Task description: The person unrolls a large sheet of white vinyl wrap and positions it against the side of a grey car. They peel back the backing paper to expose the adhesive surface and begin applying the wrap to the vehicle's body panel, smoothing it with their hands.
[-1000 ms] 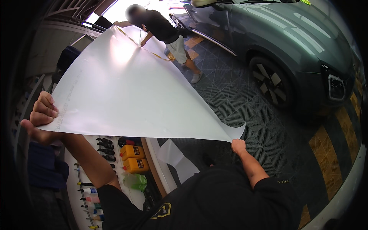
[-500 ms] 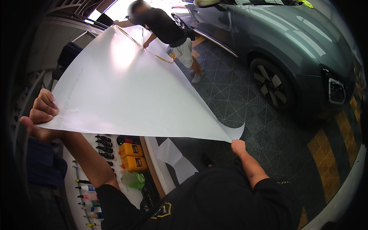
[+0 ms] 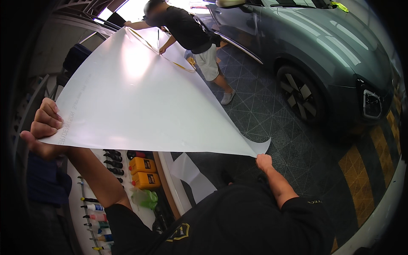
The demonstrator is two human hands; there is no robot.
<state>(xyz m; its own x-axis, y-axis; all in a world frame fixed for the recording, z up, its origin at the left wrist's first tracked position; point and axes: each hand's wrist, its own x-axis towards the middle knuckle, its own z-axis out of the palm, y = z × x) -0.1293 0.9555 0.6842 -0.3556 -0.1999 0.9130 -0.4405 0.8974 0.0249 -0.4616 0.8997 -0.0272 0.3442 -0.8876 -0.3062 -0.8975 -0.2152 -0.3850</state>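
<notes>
A large white film sheet point(image 3: 136, 97) is stretched out in front of me, with faint print along its left side. My left hand point(image 3: 45, 125) grips its near left corner, fingers curled over the edge. At the near right corner, where the sheet curls up, my right hand point(image 3: 263, 160) is closed on it. A co-worker point(image 3: 182, 29) in a black top and pale shorts leans over the far end, one hand at the far corner and the other on the sheet beside a narrow yellow strip point(image 3: 174, 64).
A dark grey-green car point(image 3: 323, 38) stands at the right on grey and yellow floor tiles point(image 3: 357, 178). Below me at the left are a shelf with spray bottles point(image 3: 95, 216), yellow jugs point(image 3: 143, 180) and a green bag point(image 3: 144, 197). A loose white sheet point(image 3: 193, 178) lies beside them.
The co-worker has moved a little to the right, with the legs and feet in a different position. My hands and the sheet have barely shifted.
</notes>
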